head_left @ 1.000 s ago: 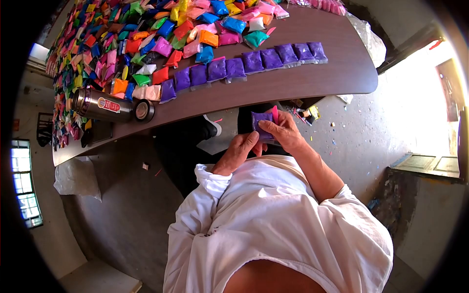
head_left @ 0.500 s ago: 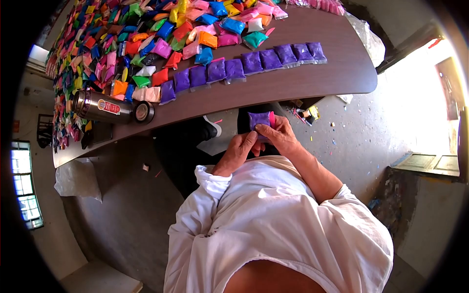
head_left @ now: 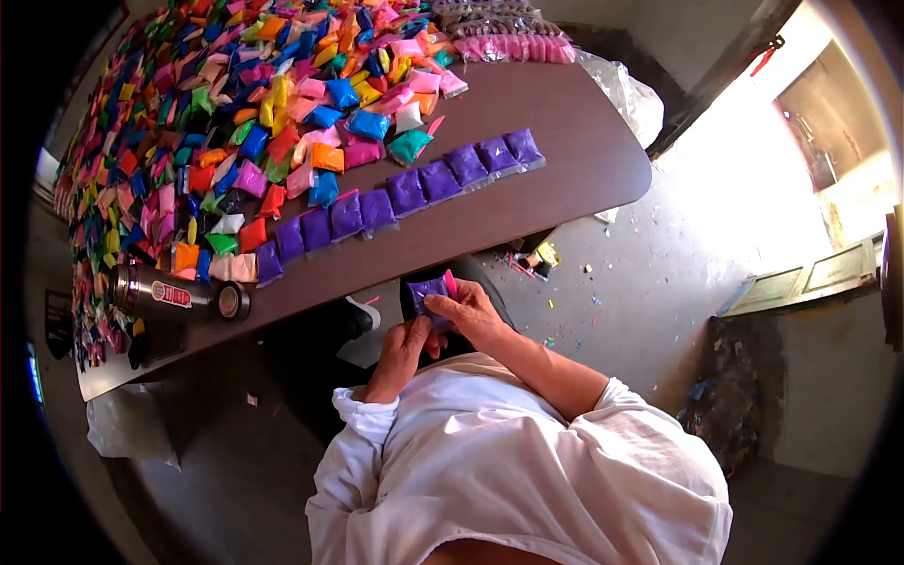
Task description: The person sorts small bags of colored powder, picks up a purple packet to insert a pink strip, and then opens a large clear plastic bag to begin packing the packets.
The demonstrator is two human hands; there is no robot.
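Over my lap, both hands hold a small clear packet (head_left: 429,290) filled with something purple. A bright pink strip (head_left: 450,285) shows at its right edge, under the fingers. My right hand (head_left: 474,315) grips the packet's right side, its thumb lying across the front. The lower edge is pinched by my left hand (head_left: 401,356), whose fingertips are partly hidden. On the table (head_left: 574,160) in front lies a slanting row of several similar purple packets (head_left: 405,193), side by side along the near edge.
A large heap of mixed-colour packets (head_left: 254,141) covers the table's left and back. A steel flask (head_left: 155,294) lies at the near left edge by a round lid (head_left: 234,300). Pink packets in plastic (head_left: 513,49) sit at the back. Scraps (head_left: 537,262) litter the floor.
The view has swung right and up, so the table and hands appear further left and lower. Both hands keep hold of the purple packet, with little change in their grip.
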